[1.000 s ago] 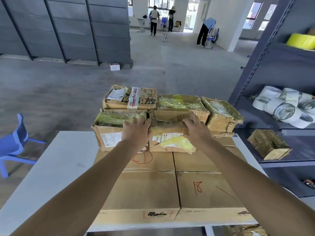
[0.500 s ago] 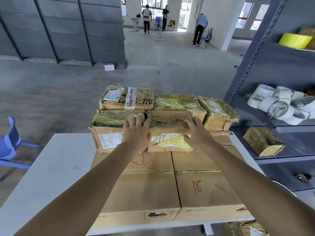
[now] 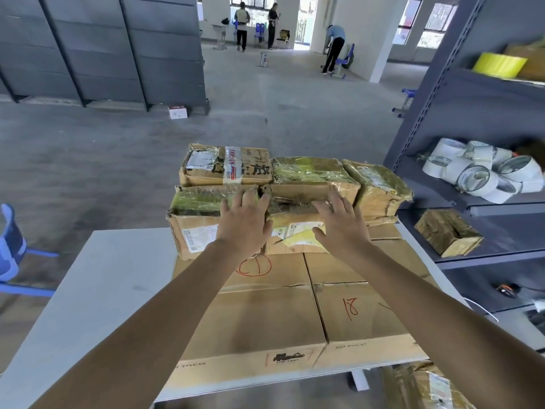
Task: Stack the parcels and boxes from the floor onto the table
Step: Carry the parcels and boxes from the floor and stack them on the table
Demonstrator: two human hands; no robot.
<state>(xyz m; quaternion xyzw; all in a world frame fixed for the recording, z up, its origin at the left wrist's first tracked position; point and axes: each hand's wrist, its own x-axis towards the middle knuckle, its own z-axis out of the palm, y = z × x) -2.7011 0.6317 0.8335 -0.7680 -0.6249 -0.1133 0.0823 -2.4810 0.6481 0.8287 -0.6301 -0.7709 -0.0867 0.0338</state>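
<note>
Our left hand [image 3: 243,224] and right hand [image 3: 342,228], fingers spread wide and gripping nothing, rest on the parcel [image 3: 295,233] at twelve o'clock, likely seating it snugly against the neighbouring parcels [image 3: 197,202].

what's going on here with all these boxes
A person is stacking taped parcels on a white table. The left hand and right hand rest, fingers spread, at either end of a small parcel in the near row, among four other parcels. All sit on two large cardboard boxes. Another wrapped parcel shows below the table's near edge, so the job looks unfinished.
</note>
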